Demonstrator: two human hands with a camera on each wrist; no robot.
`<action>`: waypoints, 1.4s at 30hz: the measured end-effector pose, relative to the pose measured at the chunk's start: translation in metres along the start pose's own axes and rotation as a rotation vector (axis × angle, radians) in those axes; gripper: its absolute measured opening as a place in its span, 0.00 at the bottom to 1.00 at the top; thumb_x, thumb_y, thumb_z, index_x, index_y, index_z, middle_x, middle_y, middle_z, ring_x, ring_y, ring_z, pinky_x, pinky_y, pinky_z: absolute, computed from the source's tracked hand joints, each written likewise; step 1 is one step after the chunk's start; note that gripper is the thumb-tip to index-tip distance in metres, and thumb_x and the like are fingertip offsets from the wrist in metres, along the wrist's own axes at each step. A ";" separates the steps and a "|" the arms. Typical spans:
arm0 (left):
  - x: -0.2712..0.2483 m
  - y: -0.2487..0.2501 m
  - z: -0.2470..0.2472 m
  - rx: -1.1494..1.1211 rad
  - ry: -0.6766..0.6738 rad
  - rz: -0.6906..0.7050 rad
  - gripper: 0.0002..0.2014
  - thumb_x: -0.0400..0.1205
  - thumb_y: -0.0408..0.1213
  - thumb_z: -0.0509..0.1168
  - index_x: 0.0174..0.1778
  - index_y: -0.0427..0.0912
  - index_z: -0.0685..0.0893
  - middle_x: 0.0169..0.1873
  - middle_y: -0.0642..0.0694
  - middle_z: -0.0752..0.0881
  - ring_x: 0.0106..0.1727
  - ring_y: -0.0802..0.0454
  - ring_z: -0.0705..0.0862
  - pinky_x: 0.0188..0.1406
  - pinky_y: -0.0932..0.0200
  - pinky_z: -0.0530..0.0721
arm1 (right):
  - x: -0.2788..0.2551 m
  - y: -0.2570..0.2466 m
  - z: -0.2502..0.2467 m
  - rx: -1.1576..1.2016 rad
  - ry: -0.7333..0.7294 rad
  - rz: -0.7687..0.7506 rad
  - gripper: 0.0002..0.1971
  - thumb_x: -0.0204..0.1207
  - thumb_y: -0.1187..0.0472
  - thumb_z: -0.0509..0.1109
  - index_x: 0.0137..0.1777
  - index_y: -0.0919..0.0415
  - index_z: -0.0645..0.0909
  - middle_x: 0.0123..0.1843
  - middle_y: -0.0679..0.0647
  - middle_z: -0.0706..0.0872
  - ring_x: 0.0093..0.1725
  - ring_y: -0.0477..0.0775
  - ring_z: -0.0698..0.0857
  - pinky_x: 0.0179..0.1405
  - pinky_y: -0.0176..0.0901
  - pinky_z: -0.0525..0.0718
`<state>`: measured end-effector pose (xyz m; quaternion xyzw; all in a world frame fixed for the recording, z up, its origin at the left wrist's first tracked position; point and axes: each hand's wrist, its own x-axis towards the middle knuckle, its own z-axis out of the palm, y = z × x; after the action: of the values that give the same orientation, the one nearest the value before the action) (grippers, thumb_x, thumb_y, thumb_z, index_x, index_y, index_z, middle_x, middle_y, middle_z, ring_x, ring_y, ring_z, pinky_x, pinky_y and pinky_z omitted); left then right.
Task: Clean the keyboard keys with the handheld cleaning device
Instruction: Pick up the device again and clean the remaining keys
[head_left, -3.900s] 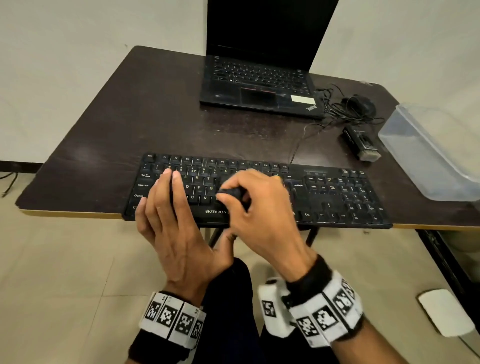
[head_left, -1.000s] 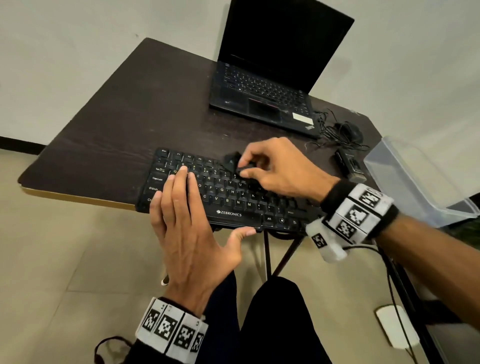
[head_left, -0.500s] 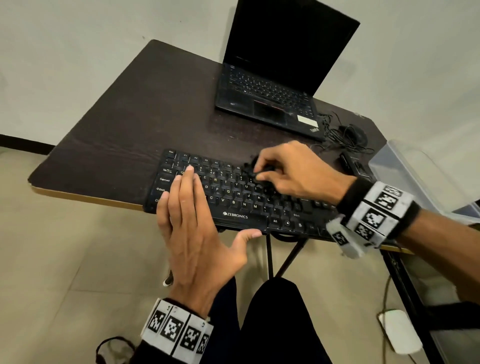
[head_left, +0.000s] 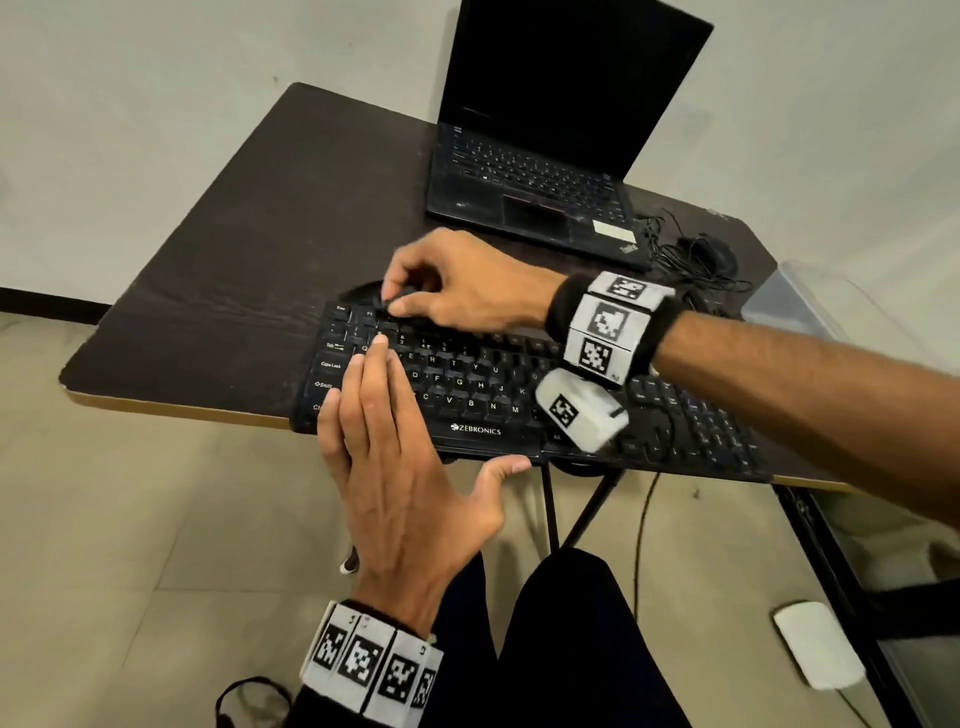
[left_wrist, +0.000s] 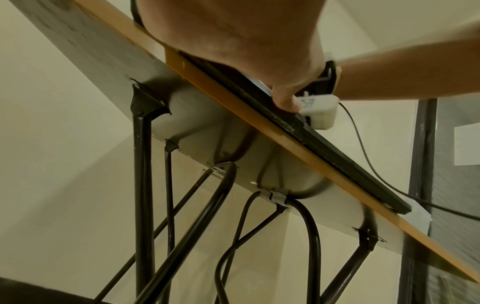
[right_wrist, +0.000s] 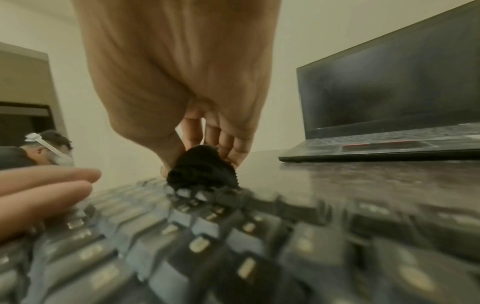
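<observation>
Right hand (head_left: 457, 283) pinching black cleaning device (right_wrist: 202, 169) on top key row, keyboard (head_left: 519, 400) at 11 o'clock; clear only at right wrist. Left hand (head_left: 395, 467) flat, fingers straight, pressing left keys; desk (left_wrist: 259, 121) underside only from left wrist.

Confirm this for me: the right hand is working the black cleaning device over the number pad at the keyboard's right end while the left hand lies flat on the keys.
Not the number pad. The right hand holds the black cleaning device at the keyboard's top-left corner, near the Esc key, as the head view shows. The left hand does lie flat on the keys.
</observation>
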<state>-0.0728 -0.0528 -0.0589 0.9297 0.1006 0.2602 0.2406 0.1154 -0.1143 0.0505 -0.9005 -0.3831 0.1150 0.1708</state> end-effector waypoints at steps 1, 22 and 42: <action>0.000 0.000 0.000 0.001 0.000 0.001 0.69 0.65 0.80 0.70 0.88 0.26 0.64 0.89 0.34 0.65 0.90 0.35 0.63 0.92 0.36 0.54 | 0.004 -0.004 -0.002 -0.026 -0.016 -0.006 0.02 0.84 0.58 0.79 0.53 0.55 0.93 0.42 0.37 0.89 0.39 0.26 0.84 0.44 0.21 0.77; -0.002 -0.004 0.002 0.041 0.042 0.029 0.66 0.71 0.82 0.65 0.87 0.24 0.64 0.88 0.32 0.65 0.90 0.32 0.64 0.91 0.33 0.56 | -0.089 0.025 -0.005 0.012 0.123 0.213 0.02 0.84 0.56 0.80 0.53 0.53 0.93 0.36 0.37 0.87 0.33 0.36 0.80 0.37 0.25 0.74; -0.003 -0.007 0.008 0.091 0.100 0.061 0.62 0.76 0.82 0.57 0.85 0.24 0.67 0.88 0.30 0.65 0.88 0.31 0.64 0.89 0.32 0.57 | -0.126 -0.003 0.036 0.089 0.324 0.305 0.03 0.85 0.55 0.77 0.52 0.50 0.91 0.33 0.37 0.79 0.31 0.35 0.74 0.41 0.39 0.69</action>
<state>-0.0715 -0.0511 -0.0696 0.9282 0.0957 0.3086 0.1848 0.0154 -0.1968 0.0279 -0.9462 -0.2046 0.0103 0.2505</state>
